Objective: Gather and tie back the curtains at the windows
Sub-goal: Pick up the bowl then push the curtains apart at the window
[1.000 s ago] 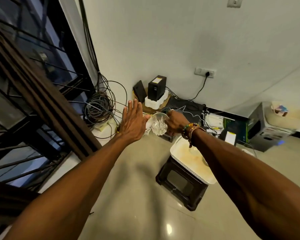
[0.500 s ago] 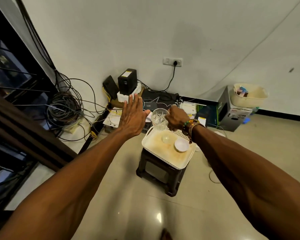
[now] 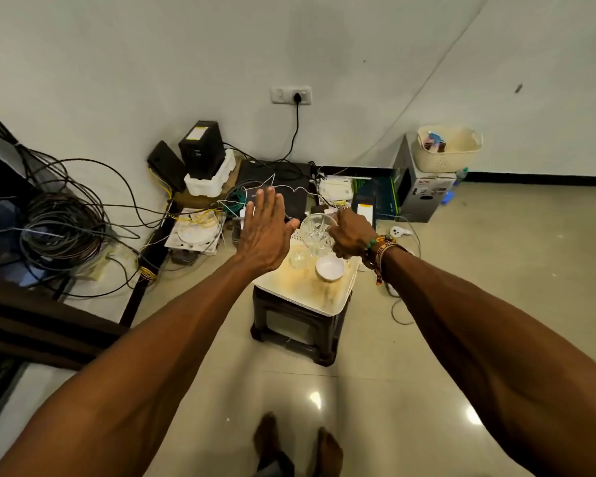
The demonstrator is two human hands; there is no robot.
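Grip: right hand curled round glass at tray; left hand spread flat; curtain well apart, far left.

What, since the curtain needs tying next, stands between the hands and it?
Nothing visible stands between the open left hand and the brown curtain at far left, but the right hand grips a cut glass at the tray.

Cut-glass tumbler, glossy tiled floor
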